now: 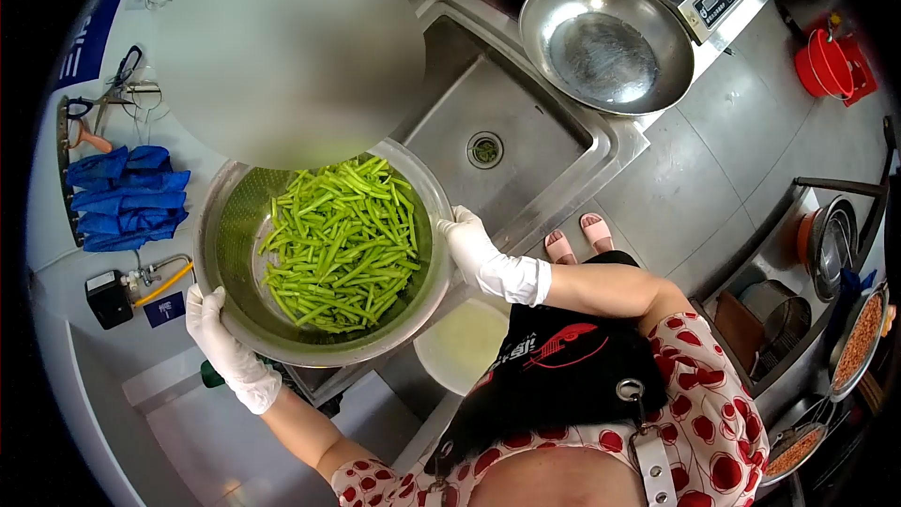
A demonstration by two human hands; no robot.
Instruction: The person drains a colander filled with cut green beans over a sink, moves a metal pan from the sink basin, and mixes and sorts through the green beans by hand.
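Observation:
A large perforated metal basin (436, 272) holds a heap of cut green beans (343, 244). My left hand (222, 343), in a white glove, grips the basin's rim at the lower left, thumb on top. On the right side, my right hand (479, 249), also gloved in white, is closed on the rim. The basin is held level beside the steel sink (507, 169), partly over its left end. A pale round bucket (462, 345) stands below and right of the basin. A blurred patch covers the area above the beans.
A wide metal pan (605, 42) rests on the sink's far right corner, beside an induction cooker (718, 0). Blue cloths (127, 197) and scissors (117, 84) hang at left. A red bucket (826, 66) is at far right. Shelves with strainers (784, 319) stand at lower right.

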